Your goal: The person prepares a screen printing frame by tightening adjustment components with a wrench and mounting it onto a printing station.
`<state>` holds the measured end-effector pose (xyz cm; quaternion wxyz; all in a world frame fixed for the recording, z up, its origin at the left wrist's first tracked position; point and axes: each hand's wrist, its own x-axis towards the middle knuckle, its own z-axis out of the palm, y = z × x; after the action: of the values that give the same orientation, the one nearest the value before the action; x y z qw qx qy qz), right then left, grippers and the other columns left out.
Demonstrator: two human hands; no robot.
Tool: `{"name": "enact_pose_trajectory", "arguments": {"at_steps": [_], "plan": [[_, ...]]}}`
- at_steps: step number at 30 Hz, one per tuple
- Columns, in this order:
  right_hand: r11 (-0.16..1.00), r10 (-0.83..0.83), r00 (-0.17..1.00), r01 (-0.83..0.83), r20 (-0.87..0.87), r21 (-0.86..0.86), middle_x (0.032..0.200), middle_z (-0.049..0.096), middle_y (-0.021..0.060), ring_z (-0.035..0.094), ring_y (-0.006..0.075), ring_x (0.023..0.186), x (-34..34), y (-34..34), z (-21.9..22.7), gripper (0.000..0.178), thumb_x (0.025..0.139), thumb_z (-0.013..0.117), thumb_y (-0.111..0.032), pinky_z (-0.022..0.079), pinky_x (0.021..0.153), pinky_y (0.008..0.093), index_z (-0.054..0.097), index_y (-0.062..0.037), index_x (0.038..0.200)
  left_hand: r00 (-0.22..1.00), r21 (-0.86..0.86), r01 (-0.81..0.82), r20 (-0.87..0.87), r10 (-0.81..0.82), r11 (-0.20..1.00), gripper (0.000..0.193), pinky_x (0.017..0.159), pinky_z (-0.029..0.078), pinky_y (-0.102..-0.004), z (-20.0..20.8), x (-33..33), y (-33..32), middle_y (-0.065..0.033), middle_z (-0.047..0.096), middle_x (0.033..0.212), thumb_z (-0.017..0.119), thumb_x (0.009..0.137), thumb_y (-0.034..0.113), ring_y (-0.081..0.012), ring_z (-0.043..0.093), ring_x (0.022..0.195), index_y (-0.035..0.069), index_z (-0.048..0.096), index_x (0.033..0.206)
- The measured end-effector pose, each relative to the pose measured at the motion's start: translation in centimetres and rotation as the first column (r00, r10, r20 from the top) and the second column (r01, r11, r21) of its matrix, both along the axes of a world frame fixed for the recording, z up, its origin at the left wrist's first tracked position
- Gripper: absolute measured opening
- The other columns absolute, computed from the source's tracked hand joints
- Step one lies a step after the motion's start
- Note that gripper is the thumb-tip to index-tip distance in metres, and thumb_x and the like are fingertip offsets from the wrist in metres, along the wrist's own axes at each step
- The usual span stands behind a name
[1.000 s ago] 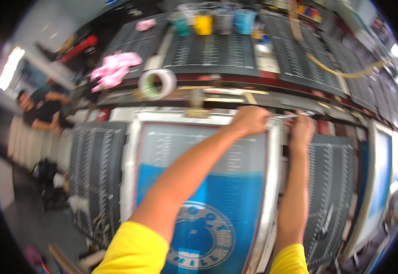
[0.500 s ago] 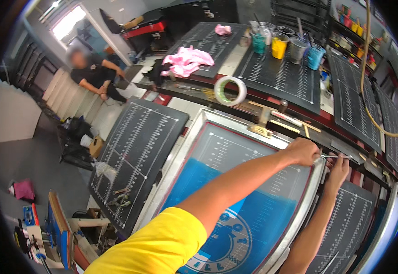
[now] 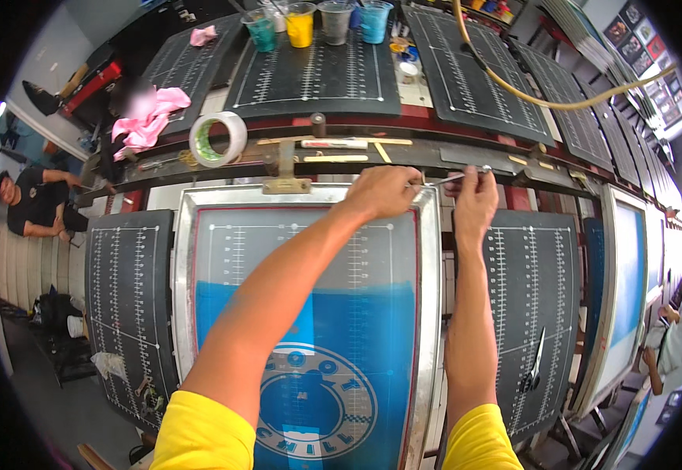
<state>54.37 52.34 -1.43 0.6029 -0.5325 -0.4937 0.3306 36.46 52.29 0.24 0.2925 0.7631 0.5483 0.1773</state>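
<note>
A screen-printing frame (image 3: 429, 313) with a metal rim lies in front of me, its mesh partly blue with a round design. My left hand (image 3: 382, 193) is closed at the frame's far right corner; what its fingers grip is hidden. Just to the right, my right hand (image 3: 475, 202) pinches a slim metal tool (image 3: 452, 179) that looks like a wrench. The tool reaches left toward the corner, close to my left hand. A metal clamp (image 3: 286, 186) sits at the middle of the frame's far edge.
A tape roll (image 3: 218, 139), a marker (image 3: 335, 144) and thin strips lie along the dark rail. Beyond are black platens (image 3: 317, 86), a pink cloth (image 3: 149, 117) and ink cups (image 3: 300, 25). Scissors (image 3: 535, 368) rest on the right platen. People are at both sides.
The view has turned to the right and levelled, so the frame now stands nearly straight ahead. Both hands stay at the same corner, with the tool still in my right hand.
</note>
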Motion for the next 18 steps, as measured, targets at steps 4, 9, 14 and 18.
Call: {"name": "enact_pose_trajectory", "arguments": {"at_steps": [4, 9, 14, 18], "plan": [[0.996, -0.024, 0.992, 0.014, 0.125, 0.083, 0.073, 0.064, 0.0064, 0.061, 0.0110, 0.061, -1.9, -0.7, 1.1, 0.019, 0.097, 0.056, -0.014, 0.050, 0.057, 0.0262, 0.058, 0.0017, 0.089, 0.997, 0.065, -0.006, 0.079, 0.001, 0.998, 0.036, 0.089, 0.049, -0.0434, 0.0, -0.2, -0.3, -0.0126, 0.069, 0.108, 0.058, 0.088, 0.030, -0.0333, 0.064, 0.103, 0.010, 0.066, 0.117], [0.992, -0.032, 0.994, 0.020, 0.100, 0.123, 0.073, 0.064, 0.0059, 0.061, 0.0124, 0.062, -1.4, -0.2, 0.8, 0.020, 0.099, 0.053, -0.015, 0.049, 0.059, 0.0267, 0.057, 0.0009, 0.088, 0.996, 0.020, -0.030, 0.088, 0.028, 0.999, 0.036, 0.088, 0.049, -0.0426, 0.6, -0.1, -0.5, -0.0134, 0.069, 0.108, 0.058, 0.088, 0.031, -0.0331, 0.064, 0.101, 0.010, 0.067, 0.116], [0.996, -0.071, 0.989, 0.063, -0.133, -0.062, 0.079, 0.065, 0.0117, 0.063, 0.0142, 0.062, 0.8, 0.5, 0.8, 0.027, 0.102, 0.045, -0.020, 0.055, 0.057, 0.0276, 0.056, 0.0027, 0.093, 0.993, 0.004, -0.075, 0.095, 0.074, 0.997, 0.033, 0.085, 0.050, -0.0422, 0.4, -0.1, -0.6, -0.0145, 0.070, 0.103, 0.059, 0.086, 0.031, -0.0332, 0.065, 0.096, 0.011, 0.070, 0.110], [0.982, -0.020, 0.966, -0.029, -0.260, -0.185, 0.082, 0.065, 0.0159, 0.065, 0.0173, 0.064, 1.3, 0.8, 0.4, 0.032, 0.103, 0.044, -0.023, 0.057, 0.058, 0.0285, 0.056, 0.0052, 0.096, 0.998, -0.024, -0.047, 0.041, 0.048, 0.999, 0.031, 0.083, 0.050, -0.0428, 0.5, -0.2, -0.2, -0.0146, 0.071, 0.096, 0.059, 0.085, 0.032, -0.0337, 0.065, 0.092, 0.012, 0.072, 0.104]]}}
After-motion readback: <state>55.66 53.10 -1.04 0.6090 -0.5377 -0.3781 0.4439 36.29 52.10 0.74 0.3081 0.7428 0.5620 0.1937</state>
